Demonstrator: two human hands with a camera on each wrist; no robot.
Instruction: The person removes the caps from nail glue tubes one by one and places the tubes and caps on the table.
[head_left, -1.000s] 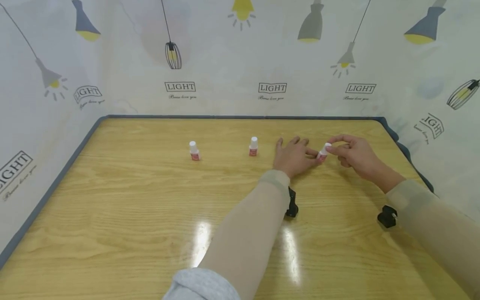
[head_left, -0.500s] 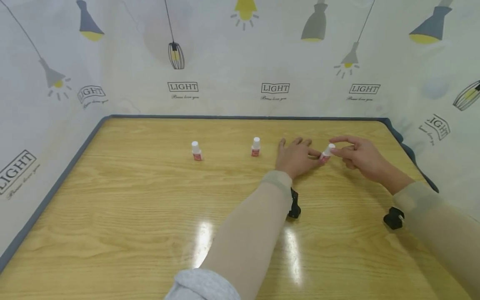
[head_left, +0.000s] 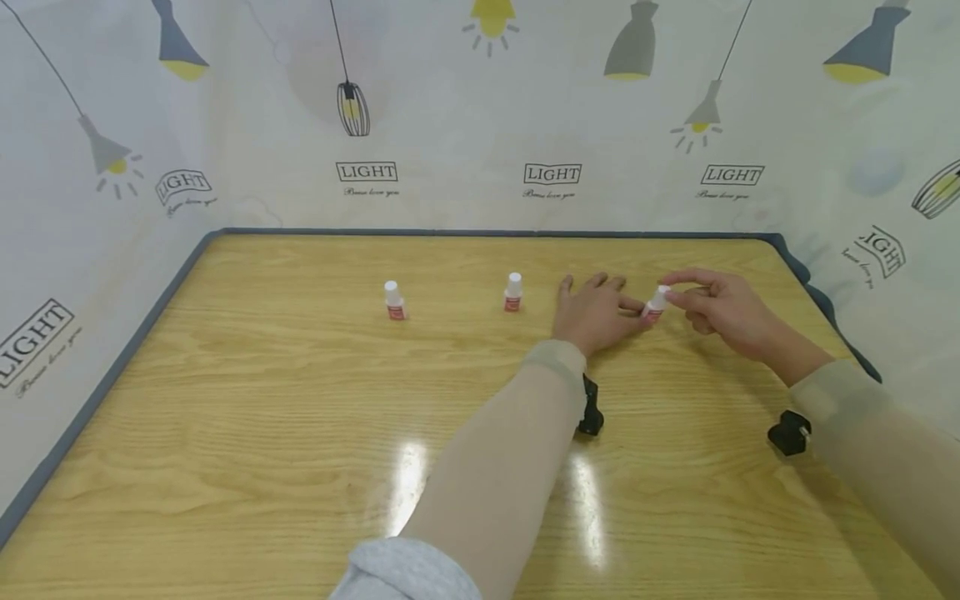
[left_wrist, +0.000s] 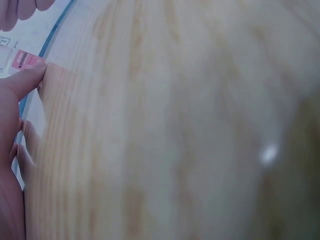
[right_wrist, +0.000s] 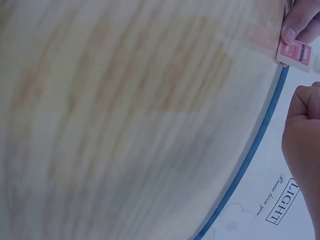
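In the head view, both hands meet at a small white bottle [head_left: 654, 306] with a pink label, near the back right of the table. It leans a little to the right. My left hand [head_left: 596, 315] pinches its lower part between thumb and index finger, while the other fingers spread over the wood. From the other side, my right hand [head_left: 723, 312] holds the white cap [head_left: 662, 293] with thumb and index finger. The left wrist view shows the left thumb [left_wrist: 31, 75] against the label end. Most of the cap lies outside the right wrist view.
Two similar bottles stand upright on the wooden table [head_left: 262, 392], one left of centre [head_left: 394, 302] and one [head_left: 513, 293] nearer the left hand. A dark edging runs around the tabletop, with a lamp-patterned backdrop [head_left: 450, 117] behind. Black wrist devices [head_left: 790, 433] sit by both forearms.
The head view has shifted slightly, moving the scene a little rightward. Both hands keep their hold on the bottle, and the two standing bottles stay put.
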